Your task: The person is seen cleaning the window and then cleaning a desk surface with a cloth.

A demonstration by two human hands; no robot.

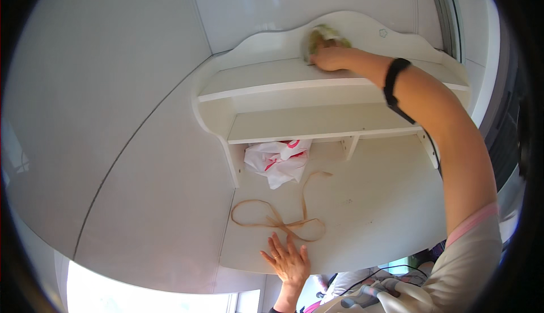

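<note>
My right hand (332,58) reaches up to the top shelf of a white desk hutch (272,72) and is closed on a green and white cloth (325,34), blurred, against the scalloped back panel. Below, my left hand (289,260) rests with fingers spread on the white desktop (374,211) near its front edge, holding nothing. A looped tan ribbon or cord (278,221) lies on the desktop just beyond its fingertips. In the left compartment under the lower shelf sits a crumpled white plastic bag (278,160) with red print.
Pale wall panels (148,185) close in the left side and back. A metal-framed door or window edge (450,15) stands at the right. A small upright divider (350,146) hangs beneath the lower shelf (306,121). A black cable runs by my lap.
</note>
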